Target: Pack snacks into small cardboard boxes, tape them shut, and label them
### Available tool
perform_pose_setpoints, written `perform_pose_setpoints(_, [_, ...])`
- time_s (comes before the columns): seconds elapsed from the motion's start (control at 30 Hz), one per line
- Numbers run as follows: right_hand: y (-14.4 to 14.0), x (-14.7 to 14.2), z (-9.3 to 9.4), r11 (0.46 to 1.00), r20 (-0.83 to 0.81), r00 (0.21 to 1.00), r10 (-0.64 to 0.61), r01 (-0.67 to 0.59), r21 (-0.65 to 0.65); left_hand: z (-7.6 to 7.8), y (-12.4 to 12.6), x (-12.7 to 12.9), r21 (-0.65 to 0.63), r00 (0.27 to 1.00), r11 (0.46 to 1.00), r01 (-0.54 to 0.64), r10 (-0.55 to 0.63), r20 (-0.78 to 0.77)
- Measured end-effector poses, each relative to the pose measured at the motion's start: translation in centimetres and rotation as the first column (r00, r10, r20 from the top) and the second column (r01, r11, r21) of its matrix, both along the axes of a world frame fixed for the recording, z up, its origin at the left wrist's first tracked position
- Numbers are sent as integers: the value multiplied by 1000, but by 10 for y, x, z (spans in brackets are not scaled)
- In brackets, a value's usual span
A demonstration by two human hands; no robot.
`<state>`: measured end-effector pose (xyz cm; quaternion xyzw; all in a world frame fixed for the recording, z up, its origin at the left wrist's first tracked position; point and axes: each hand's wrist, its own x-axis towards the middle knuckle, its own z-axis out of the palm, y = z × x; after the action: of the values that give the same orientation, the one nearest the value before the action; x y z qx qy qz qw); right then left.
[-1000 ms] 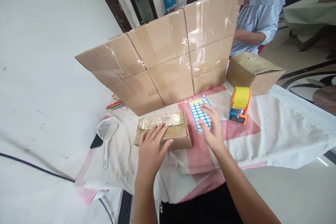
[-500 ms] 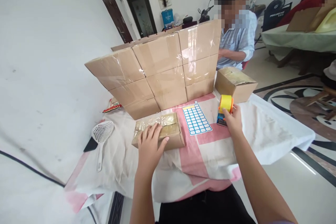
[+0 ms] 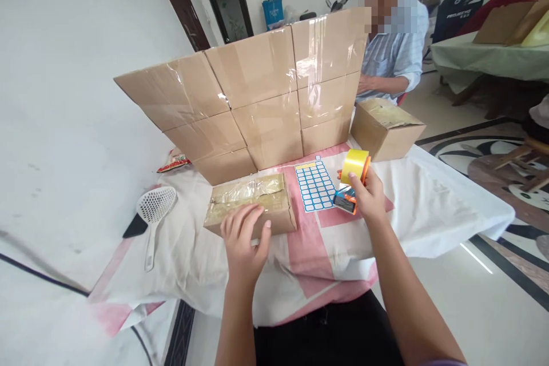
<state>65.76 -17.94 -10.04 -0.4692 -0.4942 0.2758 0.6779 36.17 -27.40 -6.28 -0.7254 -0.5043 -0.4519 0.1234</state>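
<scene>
Nearest, the left hand (image 3: pixel 243 240) lies palm down on the near edge of a small cardboard box (image 3: pixel 251 206), fingers spread loosely over its taped top and front rim, pressing rather than gripping. The box sits flat on a white and pink cloth (image 3: pixel 437 211) that covers the table, a little left of the middle.

To the right, the right hand (image 3: pixel 369 197) is closed around a tape dispenser (image 3: pixel 352 180), fingers wrapped on its right side. The dispenser carries a yellow roll and an orange and blue body, and it is tilted, with its lower end just over the cloth; whether it touches the cloth is hard to tell from here. Just left of it, between the dispenser and the box, lies a sheet of blue-edged labels (image 3: pixel 316 186).

Far left on the cloth lies a white slotted scoop (image 3: pixel 154 211), well apart from the box.

Farther back stands a wall of stacked cardboard boxes (image 3: pixel 257 103), their faces glossy with clear tape. Right of the wall sits another taped box (image 3: pixel 386 128), and behind it a person in a light striped shirt (image 3: pixel 394 54) sits.
</scene>
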Motion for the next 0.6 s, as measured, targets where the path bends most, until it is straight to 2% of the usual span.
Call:
perform_pose_setpoints(0.07, [-12, -21, 21, 998, -183, 982, 49, -42, 39, 10, -4, 16, -57, 993, 992, 113, -110, 52])
perform_pose_setpoints(0.1, [-16, -30, 32, 997, -244, 967, 70, -60, 48, 17, -5, 25, -139, 984, 975, 175, -167, 64])
perform_pose_setpoints(0.17, [-24, -45, 53, 993, -286, 951, 116, -108, 45, 34, -6, 39, -352, 959, 893, 280, -273, 72])
perform_pose_setpoints(0.23, [-30, -55, 68, 987, -279, 948, 154, -158, 11, 50, -6, 50, -500, 941, 804, 322, -332, 72])
perform_pose_setpoints(0.27, [-34, -58, 73, 985, -275, 948, 163, -171, -8, 56, -6, 54, -527, 936, 784, 328, -344, 71])
perform_pose_setpoints(0.33, [-43, -62, 76, 983, -288, 945, 154, -175, -50, 64, -6, 59, -523, 935, 785, 330, -349, 66])
perform_pose_setpoints(0.47, [-62, -68, 69, 977, -377, 921, 97, -161, -143, 58, -9, 62, -518, 921, 769, 374, -375, 109])
perform_pose_setpoints(0.6, [-65, -69, 58, 961, -386, 913, 132, -214, -177, 44, -13, 61, -538, 899, 725, 429, -402, 175])
